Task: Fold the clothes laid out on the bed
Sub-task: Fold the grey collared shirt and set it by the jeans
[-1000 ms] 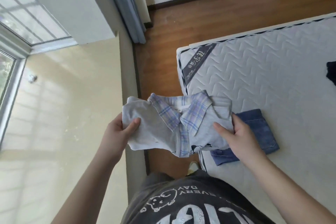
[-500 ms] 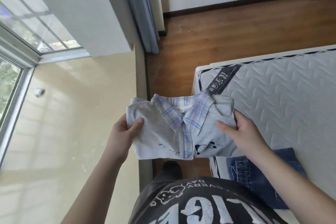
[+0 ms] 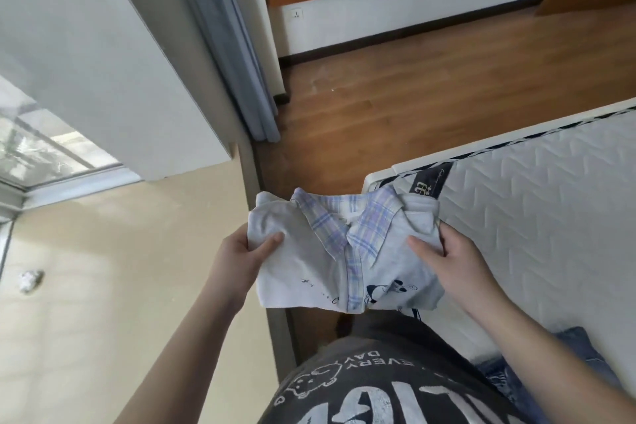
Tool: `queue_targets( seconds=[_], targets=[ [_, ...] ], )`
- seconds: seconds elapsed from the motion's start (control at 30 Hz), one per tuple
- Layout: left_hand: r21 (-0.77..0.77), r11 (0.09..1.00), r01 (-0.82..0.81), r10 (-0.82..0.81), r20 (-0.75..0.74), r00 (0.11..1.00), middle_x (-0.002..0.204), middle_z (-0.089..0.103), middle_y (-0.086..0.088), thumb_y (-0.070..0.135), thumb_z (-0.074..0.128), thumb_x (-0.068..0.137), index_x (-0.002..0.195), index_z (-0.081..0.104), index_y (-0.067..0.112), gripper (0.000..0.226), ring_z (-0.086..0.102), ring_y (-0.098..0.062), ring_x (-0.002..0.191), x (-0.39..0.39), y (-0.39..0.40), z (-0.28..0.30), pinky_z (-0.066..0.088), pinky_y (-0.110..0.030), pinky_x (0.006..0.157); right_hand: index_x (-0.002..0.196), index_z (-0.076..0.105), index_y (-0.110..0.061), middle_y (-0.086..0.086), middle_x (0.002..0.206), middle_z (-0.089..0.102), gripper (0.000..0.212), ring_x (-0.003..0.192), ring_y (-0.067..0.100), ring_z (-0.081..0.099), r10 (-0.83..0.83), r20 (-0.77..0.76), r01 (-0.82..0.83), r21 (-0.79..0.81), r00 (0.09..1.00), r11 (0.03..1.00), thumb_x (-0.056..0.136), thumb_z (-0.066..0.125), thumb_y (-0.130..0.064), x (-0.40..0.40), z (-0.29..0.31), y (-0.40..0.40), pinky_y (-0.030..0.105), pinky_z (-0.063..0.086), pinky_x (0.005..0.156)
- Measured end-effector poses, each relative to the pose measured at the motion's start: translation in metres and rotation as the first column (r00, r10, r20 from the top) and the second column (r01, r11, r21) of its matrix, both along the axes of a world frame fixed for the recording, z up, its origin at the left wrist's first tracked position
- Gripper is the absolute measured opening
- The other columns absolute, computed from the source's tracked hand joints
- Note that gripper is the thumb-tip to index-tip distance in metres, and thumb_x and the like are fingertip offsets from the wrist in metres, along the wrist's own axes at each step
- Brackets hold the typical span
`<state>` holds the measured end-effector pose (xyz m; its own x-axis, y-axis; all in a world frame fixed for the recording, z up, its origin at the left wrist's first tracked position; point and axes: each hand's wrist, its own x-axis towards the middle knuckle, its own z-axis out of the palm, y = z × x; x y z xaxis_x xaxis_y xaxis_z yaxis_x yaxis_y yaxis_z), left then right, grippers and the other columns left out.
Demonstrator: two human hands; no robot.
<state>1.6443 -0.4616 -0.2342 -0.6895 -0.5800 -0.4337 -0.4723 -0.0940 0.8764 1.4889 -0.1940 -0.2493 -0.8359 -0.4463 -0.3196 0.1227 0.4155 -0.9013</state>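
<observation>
A folded light grey shirt (image 3: pixel 306 272) with a blue plaid collar and a small cartoon print is held in the air in front of me, off the bed's corner. My left hand (image 3: pixel 241 251) grips its left edge, thumb on top. My right hand (image 3: pixel 457 258) grips its right edge, thumb on the front. The white quilted mattress (image 3: pixel 537 217) lies to the right. Folded blue jeans (image 3: pixel 585 354) rest on the mattress near my right forearm, partly hidden by it.
Wooden floor (image 3: pixel 430 86) stretches beyond the bed. A grey curtain (image 3: pixel 241 55) hangs by a white wall, with a window (image 3: pixel 41 144) at the left. A beige tiled floor (image 3: pixel 103 286) lies below it, with a small crumpled white object (image 3: pixel 31 280) on it.
The view has tilted up and left, so the jeans have slid to the lower right. The shirt stays held in both hands, lifted further off the bed's corner.
</observation>
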Motion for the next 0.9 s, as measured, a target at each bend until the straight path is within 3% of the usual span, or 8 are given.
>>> queue_targets(
  seconds=[0.2, 0.37, 0.57, 0.77, 0.9],
  targets=[
    [-0.008, 0.998, 0.057, -0.057, -0.024, 0.998, 0.094, 0.077, 0.002, 0.022, 0.069, 0.091, 0.103, 0.070, 0.017, 0.013, 0.072, -0.011, 0.088, -0.094, -0.050, -0.013, 0.054, -0.019, 0.068, 0.101, 0.068, -0.029, -0.012, 0.095, 0.074, 0.012, 0.090, 0.007, 0.070, -0.051, 0.003, 0.051, -0.013, 0.999, 0.999, 0.090, 0.068, -0.025, -0.077, -0.017, -0.044, 0.039, 0.056, 0.081],
    [-0.073, 0.992, 0.105, -0.105, 0.004, 0.994, 0.094, 0.076, 0.001, 0.029, 0.068, 0.091, 0.103, 0.070, 0.016, 0.017, 0.072, -0.015, 0.089, -0.186, -0.096, -0.014, 0.056, -0.034, 0.079, 0.102, 0.067, -0.028, -0.013, 0.097, 0.074, 0.020, 0.090, 0.006, 0.071, -0.074, 0.057, 0.076, -0.025, 0.996, 0.997, 0.085, 0.074, -0.021, -0.157, -0.020, -0.091, 0.041, 0.057, 0.084],
    [-0.100, 0.988, 0.119, -0.121, -0.007, 0.993, 0.097, 0.076, 0.002, 0.030, 0.067, 0.092, 0.105, 0.069, 0.021, 0.016, 0.072, -0.014, 0.092, -0.280, -0.137, 0.005, 0.055, -0.040, 0.084, 0.107, 0.067, -0.027, -0.011, 0.100, 0.074, 0.022, 0.091, 0.005, 0.070, -0.074, 0.047, 0.074, -0.010, 0.996, 0.997, 0.086, 0.073, -0.027, -0.246, -0.005, -0.130, 0.043, 0.057, 0.086],
    [-0.059, 0.977, 0.204, -0.206, -0.029, 0.978, 0.095, 0.076, 0.003, 0.024, 0.065, 0.094, 0.106, 0.068, 0.016, 0.015, 0.072, -0.010, 0.087, -0.373, -0.160, 0.009, 0.054, -0.018, 0.067, 0.107, 0.068, -0.026, -0.010, 0.097, 0.074, 0.020, 0.088, 0.004, 0.070, -0.239, 0.051, 0.241, -0.037, 0.970, 0.970, 0.087, 0.072, -0.030, -0.304, -0.007, -0.146, 0.039, 0.057, 0.083],
    [0.012, 0.951, 0.309, -0.309, -0.008, 0.951, 0.099, 0.076, -0.002, 0.026, 0.068, 0.092, 0.107, 0.068, 0.014, 0.019, 0.072, -0.018, 0.093, -0.452, -0.179, -0.007, 0.056, -0.035, 0.082, 0.106, 0.068, -0.031, -0.017, 0.096, 0.073, 0.018, 0.087, 0.001, 0.069, -0.376, 0.051, 0.378, -0.015, 0.925, 0.926, 0.088, 0.070, -0.032, -0.336, -0.017, -0.152, 0.028, 0.055, 0.077]
  ],
)
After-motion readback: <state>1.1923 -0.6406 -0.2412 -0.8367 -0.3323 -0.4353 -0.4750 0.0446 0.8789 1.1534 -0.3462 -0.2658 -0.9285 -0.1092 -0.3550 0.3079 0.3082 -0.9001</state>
